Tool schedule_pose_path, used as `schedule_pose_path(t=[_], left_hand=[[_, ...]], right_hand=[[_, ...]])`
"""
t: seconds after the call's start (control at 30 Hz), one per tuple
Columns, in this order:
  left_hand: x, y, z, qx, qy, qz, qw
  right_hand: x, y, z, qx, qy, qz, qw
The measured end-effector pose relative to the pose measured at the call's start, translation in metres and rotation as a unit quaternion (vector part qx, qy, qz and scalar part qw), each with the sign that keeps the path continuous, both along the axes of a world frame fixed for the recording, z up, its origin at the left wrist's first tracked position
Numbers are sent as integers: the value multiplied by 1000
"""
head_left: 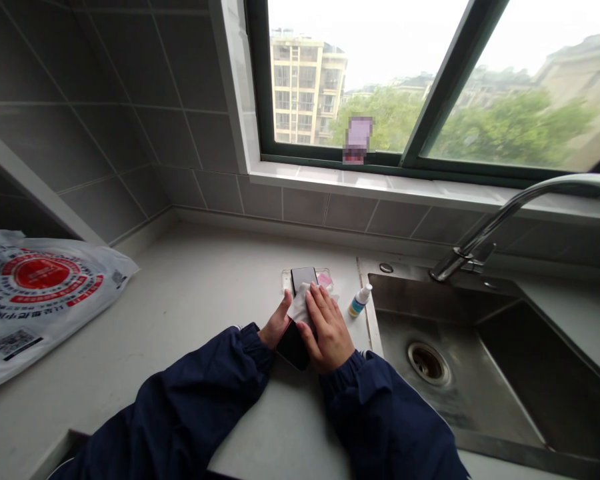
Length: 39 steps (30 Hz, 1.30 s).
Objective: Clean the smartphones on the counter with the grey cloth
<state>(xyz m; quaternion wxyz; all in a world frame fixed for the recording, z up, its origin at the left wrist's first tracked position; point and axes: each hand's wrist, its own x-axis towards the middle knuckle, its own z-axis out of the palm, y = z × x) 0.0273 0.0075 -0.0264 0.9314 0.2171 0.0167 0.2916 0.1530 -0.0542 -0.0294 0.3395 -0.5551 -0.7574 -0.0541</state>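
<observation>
A black phone (pixel 295 343) lies on the pale countertop (pixel 200 300) close to the sink. My left hand (pixel 277 325) grips its left edge, thumb up along the side. My right hand (pixel 327 327) lies flat on top of it, fingers together, pressing a white cloth (pixel 300 305) against the screen. Just beyond the hands a clear case (pixel 286 277) holds a second dark slab (pixel 304 276) and something pink (pixel 325 279). A small white spray bottle (pixel 361 300) with a blue and yellow label lies to the right of my right hand.
A steel sink (pixel 480 360) with a drain (pixel 429 362) fills the right, its chrome tap (pixel 510 213) arching over it. A white plastic bag (pixel 30 293) with red print lies at the left. Grey tiled walls and a window ledge (pixel 380 183) close the back.
</observation>
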Motion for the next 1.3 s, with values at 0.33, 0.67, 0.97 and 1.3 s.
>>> schedule_pose_path(t=[0.33, 0.67, 0.97, 1.3], left_hand=[[0, 2, -4, 8, -6, -16, 1000], [0, 0, 2, 0, -2, -8, 1000], [-2, 3, 5, -67, 44, 53, 995], [-18, 6, 9, -104, 92, 19, 990]], right_hand=[[0, 0, 0, -3, 1, 1, 1000], [0, 1, 0, 3, -2, 4, 1000], [-5, -4, 4, -31, -26, 53, 998], [-17, -16, 21, -60, -46, 165, 983]])
